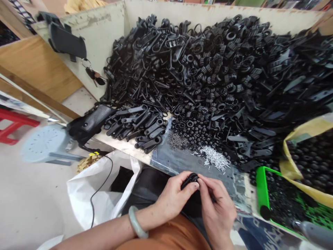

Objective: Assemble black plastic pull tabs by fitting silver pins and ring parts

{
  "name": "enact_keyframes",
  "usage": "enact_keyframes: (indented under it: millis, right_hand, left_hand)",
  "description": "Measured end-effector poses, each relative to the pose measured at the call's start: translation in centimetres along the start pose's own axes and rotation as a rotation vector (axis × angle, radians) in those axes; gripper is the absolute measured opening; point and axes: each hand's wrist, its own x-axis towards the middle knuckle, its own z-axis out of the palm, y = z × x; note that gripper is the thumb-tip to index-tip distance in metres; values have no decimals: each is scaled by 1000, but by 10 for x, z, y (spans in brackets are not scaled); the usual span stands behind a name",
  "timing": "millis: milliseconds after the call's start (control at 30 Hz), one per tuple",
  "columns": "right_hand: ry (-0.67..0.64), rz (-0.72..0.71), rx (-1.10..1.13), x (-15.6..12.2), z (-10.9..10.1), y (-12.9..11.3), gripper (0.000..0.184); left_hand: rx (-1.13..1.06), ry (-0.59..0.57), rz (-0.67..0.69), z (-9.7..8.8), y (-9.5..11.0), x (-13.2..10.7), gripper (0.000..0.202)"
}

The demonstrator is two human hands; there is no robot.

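My left hand (179,194) wraps its fingers round a small black plastic part (191,178) with a rounded end. From the other side, my right hand (217,201) pinches the same part at its edge; the fingers cover most of it. Both hands are just off the front edge of the bench, above my lap. Just beyond them lies a pile of short silver pins (214,158). Left of the pins is a heap of small dark grey pieces (178,141), with small black round pieces (199,133) behind.
Long black handle-like parts (137,125) lie at the bench's left. A large mound of black plastic parts (208,66) fills the back. To the right stand a green tray (263,189) and a yellow-rimmed bag (291,152) of black balls. A white sack (85,192) hangs below left.
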Motion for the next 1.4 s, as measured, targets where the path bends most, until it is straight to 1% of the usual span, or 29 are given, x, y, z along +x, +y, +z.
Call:
enact_keyframes:
  millis: [167, 300, 367, 433, 500, 600, 667, 733, 833, 900, 933, 967, 1033, 1100, 1167, 1233, 1300, 1367, 1400]
  right_hand:
    - [53, 59, 41, -5, 6, 2, 12]
    - [34, 146, 145, -6, 12, 3, 14]
    - [23, 243, 255, -6, 13, 2, 18]
    - [20, 365, 391, -7, 13, 1, 27]
    - [-19, 466, 505, -9, 12, -1, 36]
    - [-107, 548, 593, -12, 12, -4, 34]
    - [-117, 586, 627, -12, 13, -4, 36]
    - [-119, 626, 677, -9, 16, -2, 41]
    - [-175, 694, 761, 4, 19, 2, 49]
    - [-241, 718, 768, 15, 20, 5, 48]
    - [-275, 724, 757, 21, 20, 6, 47]
    - [-301, 730, 744, 26, 20, 7, 46]
    - [-344, 746, 735, 35, 20, 8, 48]
    - [-392, 757, 737, 40, 20, 9, 51]
    - [-443, 742, 718, 44, 20, 9, 51]
    - [-462, 651, 656, 47, 22, 8, 47]
    - [-442, 486, 577, 50, 24, 7, 41]
    - [-419, 335, 509, 54, 25, 8, 36]
    - [-418, 291, 487, 55, 26, 8, 34]
  left_hand:
    - [83, 45, 24, 6, -1, -3, 31]
    - [196, 54, 42, 4, -1, -3, 30]
    - [242, 27, 65, 1, 0, -4, 30]
    - [288, -10, 90, -4, 1, -6, 32]
    - [333, -54, 123, -10, 4, -9, 34]
    - [389, -130, 200, -17, 7, -10, 32]
    - [440, -145, 275, -21, 8, -8, 31]
    - [566, -117, 352, -26, 6, -2, 31]
    - [884, -23, 437, -33, 0, 5, 39]
    - [1040, 16, 459, -37, -4, 6, 47]
    - [1062, 26, 446, -39, -4, 6, 50]
    - [1043, 38, 399, -40, -2, 6, 53]
    - [894, 46, 214, -43, 5, 5, 52]
    - [671, 6, 26, -45, 14, 6, 40]
    - [442, -64, -86, -48, 22, 8, 28]
    - [200, -129, -182, -50, 26, 11, 30]
    - [0, -175, -276, -51, 28, 12, 38]
    - [-90, -185, -311, -50, 29, 12, 37]
    - [-101, -179, -310, -49, 29, 12, 35]
